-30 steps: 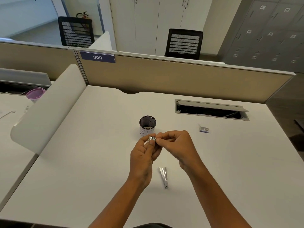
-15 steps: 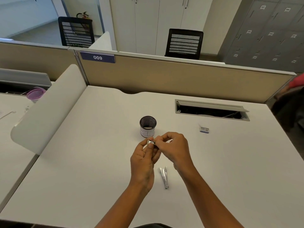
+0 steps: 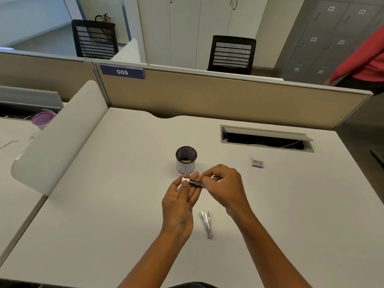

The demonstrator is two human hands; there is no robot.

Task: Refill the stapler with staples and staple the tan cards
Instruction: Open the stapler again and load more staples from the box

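A small silver stapler is held above the white desk. My left hand holds its left end between thumb and fingers. At the stapler's right end, my right hand pinches it with curled fingertips. A separate thin metal part lies on the desk just below and between my hands. A small staple box sits on the desk to the right. No tan cards are in view.
A dark mesh pen cup stands just beyond my hands. An open cable tray is set into the desk at the back right. Beige partitions bound the desk. A person in red is at the far right.
The stapler now lies more lengthwise between my hands, with more of it showing. My right hand has drawn slightly right. The person in red has come further into view.
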